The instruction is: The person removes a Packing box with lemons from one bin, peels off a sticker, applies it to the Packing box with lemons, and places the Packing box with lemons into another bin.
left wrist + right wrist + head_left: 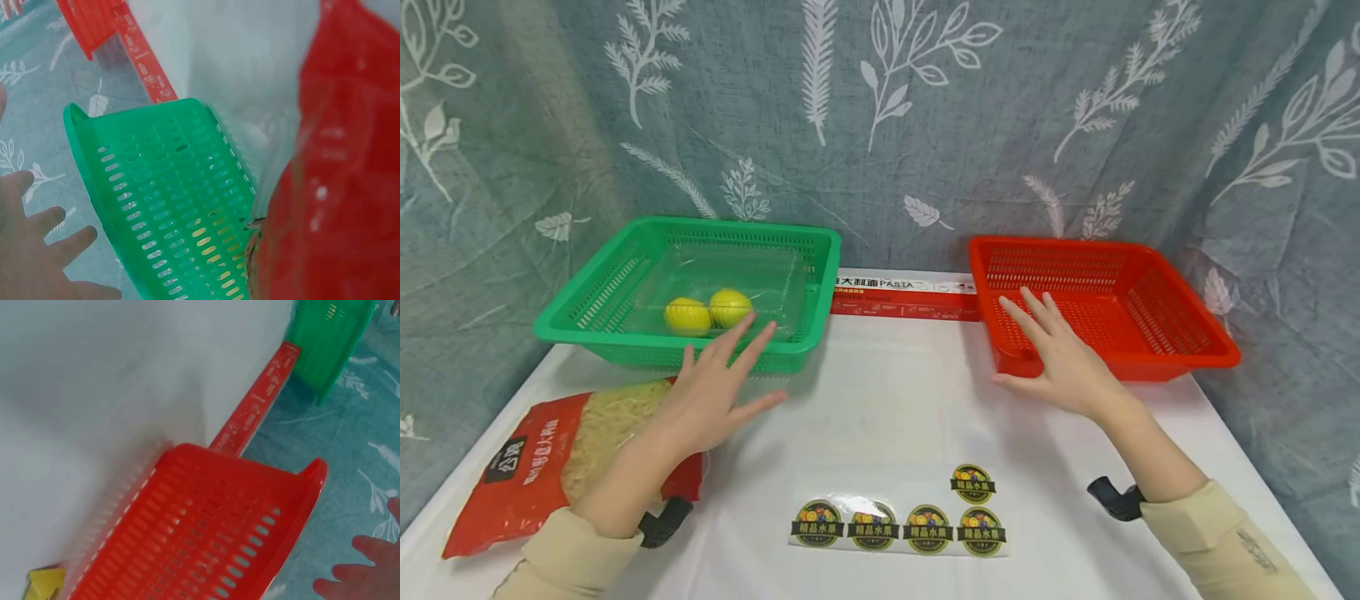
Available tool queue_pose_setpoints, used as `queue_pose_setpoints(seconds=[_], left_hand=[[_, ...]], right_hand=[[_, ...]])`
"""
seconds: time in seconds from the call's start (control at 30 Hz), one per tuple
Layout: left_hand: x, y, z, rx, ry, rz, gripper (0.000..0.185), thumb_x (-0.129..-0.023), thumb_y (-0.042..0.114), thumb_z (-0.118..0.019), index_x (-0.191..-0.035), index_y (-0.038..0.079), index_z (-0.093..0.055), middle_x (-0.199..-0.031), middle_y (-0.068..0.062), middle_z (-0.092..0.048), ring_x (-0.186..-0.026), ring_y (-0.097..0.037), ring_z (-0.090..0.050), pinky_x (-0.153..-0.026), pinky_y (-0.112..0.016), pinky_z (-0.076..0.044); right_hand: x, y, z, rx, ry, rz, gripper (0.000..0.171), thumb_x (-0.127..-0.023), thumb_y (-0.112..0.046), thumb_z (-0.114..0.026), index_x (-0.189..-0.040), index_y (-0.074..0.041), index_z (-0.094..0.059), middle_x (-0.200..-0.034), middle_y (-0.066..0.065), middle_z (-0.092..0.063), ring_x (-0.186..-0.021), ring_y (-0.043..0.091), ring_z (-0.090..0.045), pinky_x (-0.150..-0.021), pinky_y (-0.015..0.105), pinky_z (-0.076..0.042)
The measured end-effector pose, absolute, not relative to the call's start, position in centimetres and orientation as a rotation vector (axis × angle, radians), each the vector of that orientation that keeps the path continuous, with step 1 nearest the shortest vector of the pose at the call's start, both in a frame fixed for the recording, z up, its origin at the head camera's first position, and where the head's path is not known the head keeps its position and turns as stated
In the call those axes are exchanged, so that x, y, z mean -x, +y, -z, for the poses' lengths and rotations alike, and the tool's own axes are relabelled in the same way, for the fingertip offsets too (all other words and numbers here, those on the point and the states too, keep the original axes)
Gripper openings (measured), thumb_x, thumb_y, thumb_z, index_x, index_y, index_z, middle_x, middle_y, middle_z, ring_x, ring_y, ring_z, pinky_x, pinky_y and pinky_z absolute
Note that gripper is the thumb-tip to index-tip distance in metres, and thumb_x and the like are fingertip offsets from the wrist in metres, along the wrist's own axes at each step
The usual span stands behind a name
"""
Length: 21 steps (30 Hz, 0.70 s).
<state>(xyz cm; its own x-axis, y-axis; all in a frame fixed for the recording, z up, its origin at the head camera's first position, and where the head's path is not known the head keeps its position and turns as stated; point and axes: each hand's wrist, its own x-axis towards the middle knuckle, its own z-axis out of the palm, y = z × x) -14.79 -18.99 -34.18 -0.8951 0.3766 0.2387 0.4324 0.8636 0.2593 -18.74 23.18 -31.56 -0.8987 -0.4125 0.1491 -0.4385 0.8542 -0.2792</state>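
Note:
My left hand is held with its fingers spread and nothing in them, overlapping the near rim of a green plastic basket. Inside that basket lies a clear plastic box with two yellow, lemon-like fruits. Partly behind the left forearm is a red bag of pasta with a see-through window. My right hand, fingers also spread and holding nothing, overlaps the front left corner of a red plastic basket. Through the slots of the green basket's wall, yellow shows in the left wrist view.
A long red and white pasta box lies at the back between the baskets. Near the front of the white table is a sheet of several round fruit-print stickers. A leaf-patterned grey-green curtain hangs behind.

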Motion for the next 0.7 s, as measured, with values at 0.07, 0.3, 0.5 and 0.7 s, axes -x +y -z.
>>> queue_pose_setpoints(seconds=[0.07,0.3,0.5,0.7], left_hand=[[14.7,-19.1,34.4,0.627,-2.833,0.482,0.08,-0.087,0.049,-0.055,-0.148,0.023,-0.011,-0.15,-0.014,-0.01,-0.125,-0.048,-0.025,-0.092,-0.073,-0.015],[14.5,-19.4,35.0,0.609,-2.778,0.589,0.077,-0.088,0.041,-0.057,-0.148,0.022,-0.012,-0.143,-0.022,-0.019,-0.121,-0.045,-0.028,-0.083,-0.062,-0.037],[14.2,-19.4,35.3,0.575,-2.728,0.679,0.071,-0.089,0.035,-0.058,-0.146,0.018,-0.021,-0.135,-0.022,-0.026,-0.115,-0.038,-0.032,-0.077,-0.057,-0.042],[13.9,-19.4,35.8,0.554,-2.681,0.745,0.058,-0.089,0.029,-0.059,-0.137,0.008,-0.035,-0.127,-0.022,-0.032,-0.112,-0.038,-0.035,-0.081,-0.057,-0.039]], right_hand=[[18.8,22.9,31.6,-0.689,-2.943,-0.492,0.092,-0.075,-0.058,-0.063,-0.147,-0.03,-0.014,-0.153,0.005,-0.005,-0.137,0.035,0.0,-0.083,0.063,-0.04],[18.9,21.7,31.7,-0.719,-2.944,-0.492,0.091,-0.074,-0.06,-0.063,-0.147,-0.031,-0.016,-0.153,0.003,-0.008,-0.138,0.033,-0.005,-0.087,0.062,-0.039],[19.2,21.1,31.8,-0.715,-2.942,-0.489,0.091,-0.073,-0.061,-0.063,-0.146,-0.034,-0.015,-0.152,0.002,-0.01,-0.138,0.03,-0.007,-0.085,0.061,-0.041],[19.5,20.5,31.8,-0.737,-2.93,-0.509,0.09,-0.074,-0.06,-0.064,-0.146,-0.034,-0.016,-0.152,0.001,-0.011,-0.138,0.029,-0.008,-0.089,0.06,-0.039]])
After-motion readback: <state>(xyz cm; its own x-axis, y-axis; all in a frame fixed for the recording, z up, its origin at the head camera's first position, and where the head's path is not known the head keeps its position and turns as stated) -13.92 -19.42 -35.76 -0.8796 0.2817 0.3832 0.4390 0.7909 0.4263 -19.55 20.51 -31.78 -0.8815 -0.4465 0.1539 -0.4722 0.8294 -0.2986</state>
